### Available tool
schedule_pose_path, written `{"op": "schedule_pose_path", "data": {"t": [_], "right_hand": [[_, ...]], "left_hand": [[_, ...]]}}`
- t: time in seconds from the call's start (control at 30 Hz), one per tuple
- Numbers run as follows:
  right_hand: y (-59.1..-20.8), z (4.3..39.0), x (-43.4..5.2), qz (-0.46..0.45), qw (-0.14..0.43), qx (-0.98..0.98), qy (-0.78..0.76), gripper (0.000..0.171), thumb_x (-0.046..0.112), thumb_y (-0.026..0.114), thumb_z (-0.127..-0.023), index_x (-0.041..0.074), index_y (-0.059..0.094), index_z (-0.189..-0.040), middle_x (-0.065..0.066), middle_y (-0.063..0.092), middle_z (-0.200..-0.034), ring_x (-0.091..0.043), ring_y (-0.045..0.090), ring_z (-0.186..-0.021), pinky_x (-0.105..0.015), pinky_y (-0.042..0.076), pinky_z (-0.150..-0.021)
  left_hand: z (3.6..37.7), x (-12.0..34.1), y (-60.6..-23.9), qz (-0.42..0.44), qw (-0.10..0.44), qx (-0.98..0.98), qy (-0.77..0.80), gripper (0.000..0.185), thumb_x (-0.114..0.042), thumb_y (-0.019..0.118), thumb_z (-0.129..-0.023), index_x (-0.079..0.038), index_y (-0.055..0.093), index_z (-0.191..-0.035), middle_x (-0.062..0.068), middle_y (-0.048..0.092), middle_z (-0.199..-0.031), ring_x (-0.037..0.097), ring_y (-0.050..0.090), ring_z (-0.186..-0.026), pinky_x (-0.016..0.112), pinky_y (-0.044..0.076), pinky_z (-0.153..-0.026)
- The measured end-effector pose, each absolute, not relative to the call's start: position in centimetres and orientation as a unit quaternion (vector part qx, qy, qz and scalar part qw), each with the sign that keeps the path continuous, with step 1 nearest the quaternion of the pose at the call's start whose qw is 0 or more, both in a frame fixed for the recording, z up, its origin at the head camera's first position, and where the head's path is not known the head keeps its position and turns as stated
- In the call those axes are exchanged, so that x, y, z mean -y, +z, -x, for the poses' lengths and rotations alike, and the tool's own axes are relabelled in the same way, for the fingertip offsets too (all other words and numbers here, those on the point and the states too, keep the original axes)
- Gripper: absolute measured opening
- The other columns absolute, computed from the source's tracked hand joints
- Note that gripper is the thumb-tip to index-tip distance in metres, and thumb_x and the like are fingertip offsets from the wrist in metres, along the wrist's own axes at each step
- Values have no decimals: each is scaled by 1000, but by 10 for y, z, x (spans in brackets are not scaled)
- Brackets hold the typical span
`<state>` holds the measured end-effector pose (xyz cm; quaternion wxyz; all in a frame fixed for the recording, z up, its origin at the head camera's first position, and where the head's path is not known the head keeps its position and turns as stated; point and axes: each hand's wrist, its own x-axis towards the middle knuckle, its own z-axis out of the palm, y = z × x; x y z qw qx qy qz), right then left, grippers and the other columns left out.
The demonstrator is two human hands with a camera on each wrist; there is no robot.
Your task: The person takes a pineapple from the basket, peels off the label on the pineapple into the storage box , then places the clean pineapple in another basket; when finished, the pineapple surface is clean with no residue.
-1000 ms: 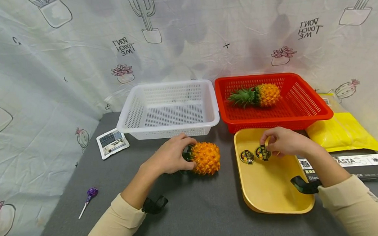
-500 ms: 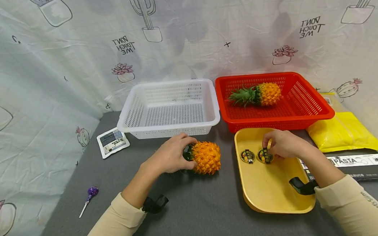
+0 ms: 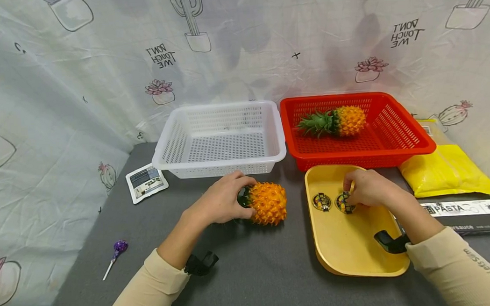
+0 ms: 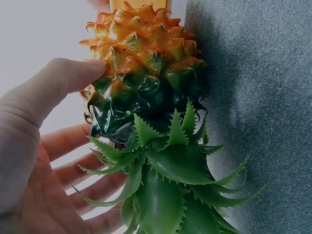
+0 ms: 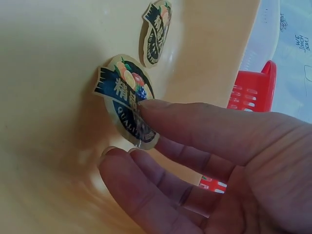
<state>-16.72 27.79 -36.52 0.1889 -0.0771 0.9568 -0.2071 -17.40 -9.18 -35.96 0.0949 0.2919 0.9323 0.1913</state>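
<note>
My left hand [image 3: 224, 201] grips a toy-like pineapple [image 3: 269, 203] lying on the table in front of the white basket. In the left wrist view the thumb [image 4: 83, 73] presses the spiky orange side, with the other fingers behind the fruit and its green leaves [image 4: 161, 195] pointing toward the wrist. Inside the yellow tray [image 3: 356, 254], my right hand [image 3: 367, 187] pinches a round fruit label [image 5: 127, 105], dark with gold lettering; its thumb lies on the printed face, fingers at the lower edge. A second such label [image 3: 322, 202] lies to its left on the tray floor.
A white basket [image 3: 220, 164] and a red basket [image 3: 363, 154], holding another pineapple [image 3: 348, 121], stand at the back. At right are a yellow bag [image 3: 448, 171] and a pasta box [image 3: 476, 218]. A white pouch [image 3: 146, 182] and a purple lollipop [image 3: 119, 247] lie at left.
My right hand and the label at its fingertips have shifted slightly right and toward me in the tray. The left hand stays on the pineapple. The head view has tilted a little.
</note>
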Motion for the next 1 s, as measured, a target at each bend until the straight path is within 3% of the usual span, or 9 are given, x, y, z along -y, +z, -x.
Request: {"op": "schedule_pose_path", "data": {"t": [0.4,0.77,1.0], "right_hand": [[-359,169,-276,81,176,-968,-159,50,20,81,-84,-7,64,-122,-15,68,-95,-27,59,-79,-37,51,-68],[-336,164,-253,131,100,-963,-213,50,32,75,-93,1,64,-131,-26,69,-118,-42,64,-109,-57,54,-88],[-325,158,-221,162,71,-944,-279,47,30,74,-95,10,61,-136,-16,67,-128,-36,63,-118,-56,53,-97]], "left_hand": [[175,91,-360,-290,95,-933,192,67,-36,81,-85,-18,58,-145,3,57,-133,24,58,-116,46,51,-97],[175,91,-359,-287,94,-933,194,67,-38,82,-85,-18,58,-145,3,57,-133,24,58,-116,46,51,-98],[172,91,-360,-288,88,-933,198,66,-37,82,-85,-17,60,-143,3,58,-131,22,57,-113,44,50,-97]]}}
